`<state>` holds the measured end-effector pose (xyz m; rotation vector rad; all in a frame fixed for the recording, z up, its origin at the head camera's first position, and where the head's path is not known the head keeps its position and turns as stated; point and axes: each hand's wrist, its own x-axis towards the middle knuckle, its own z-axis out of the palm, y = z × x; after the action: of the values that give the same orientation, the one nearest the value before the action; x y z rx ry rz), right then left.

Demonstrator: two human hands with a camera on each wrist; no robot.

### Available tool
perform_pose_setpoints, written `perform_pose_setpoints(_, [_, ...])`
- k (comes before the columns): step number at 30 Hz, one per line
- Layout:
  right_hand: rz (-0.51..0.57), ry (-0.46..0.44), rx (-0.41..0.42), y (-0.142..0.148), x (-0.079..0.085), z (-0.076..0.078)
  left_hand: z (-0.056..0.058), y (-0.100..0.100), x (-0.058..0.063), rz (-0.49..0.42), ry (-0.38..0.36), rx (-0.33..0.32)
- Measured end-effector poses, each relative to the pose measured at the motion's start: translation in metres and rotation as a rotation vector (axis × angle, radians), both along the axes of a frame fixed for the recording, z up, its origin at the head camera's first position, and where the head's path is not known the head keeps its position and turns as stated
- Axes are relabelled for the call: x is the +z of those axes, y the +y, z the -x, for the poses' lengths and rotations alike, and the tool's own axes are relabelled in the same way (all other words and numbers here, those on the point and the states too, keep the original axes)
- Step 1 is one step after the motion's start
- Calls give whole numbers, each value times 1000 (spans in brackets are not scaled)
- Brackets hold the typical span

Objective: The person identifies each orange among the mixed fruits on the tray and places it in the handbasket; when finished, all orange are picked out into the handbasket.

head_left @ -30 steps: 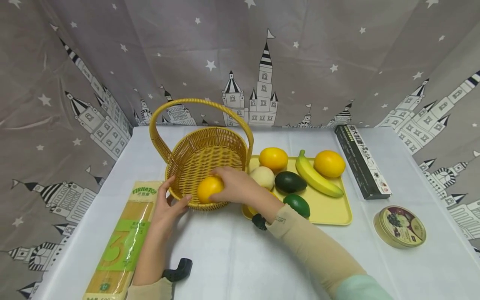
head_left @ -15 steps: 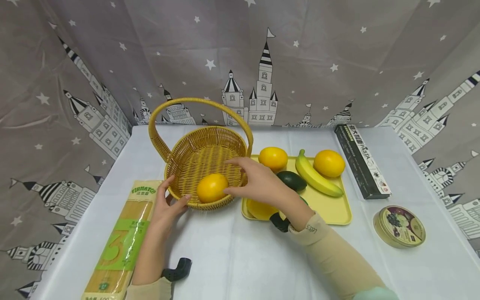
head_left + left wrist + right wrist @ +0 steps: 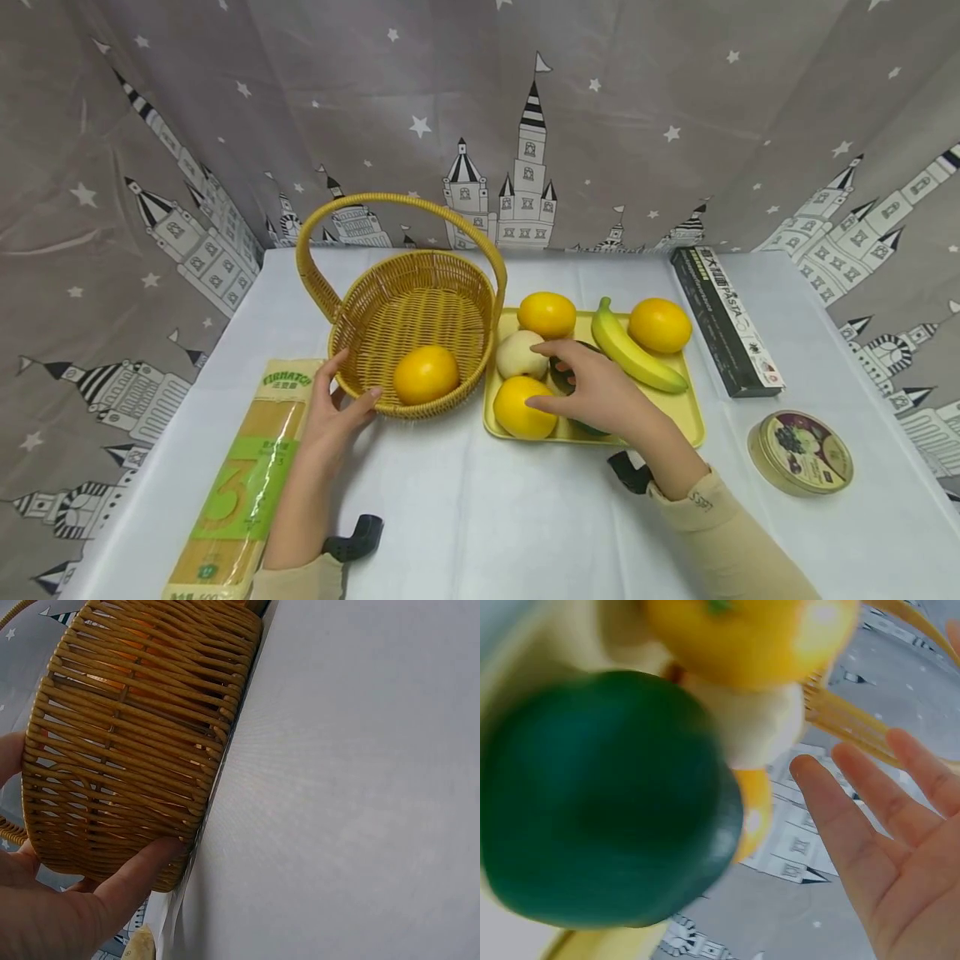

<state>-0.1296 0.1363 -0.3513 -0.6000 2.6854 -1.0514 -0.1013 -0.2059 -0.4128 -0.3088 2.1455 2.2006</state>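
Observation:
A wicker basket (image 3: 412, 317) with a tall handle stands at the left, an orange-yellow fruit (image 3: 426, 375) lying inside near its front wall. My left hand (image 3: 333, 429) holds the basket's front-left side; in the left wrist view its thumb and fingers (image 3: 139, 881) lie against the woven wall. Over the yellow tray (image 3: 660, 425) my right hand (image 3: 603, 396) hovers with fingers spread and nothing in it. Its fingertips are close to a pale round fruit (image 3: 520, 354) and a yellow fruit (image 3: 525, 408). Beneath it, dark green fruits (image 3: 607, 802) are partly hidden.
The tray also carries a banana (image 3: 633, 350) and two more orange-yellow fruits, one at the back left (image 3: 547, 315) and one at the back right. A pasta box (image 3: 723, 321) and a round tin (image 3: 801, 454) stand to the right. A noodle packet (image 3: 243, 479) lies at the left.
My right hand has let go of the orange-yellow fruit, leaving it in the basket, and has moved right to above the tray. The left hand stays at the basket.

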Motion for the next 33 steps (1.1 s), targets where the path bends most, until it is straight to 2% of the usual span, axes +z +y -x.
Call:
perform_pose_setpoints(7, [-87,40,57,-7,-21,-6,0,0,-2,0,14,8])
perform_pose_setpoints(13, [-189,74,50,-18,-31,-9,0,0,-1,-9,-15,0])
perform_pose_setpoints(22, [-243,133,47,-24,-36,-10,0,0,0,4,-11,-1])
perform_pose_setpoints(33, [-248,136,34,-24,-33,-11,0,0,0,4,0,3])
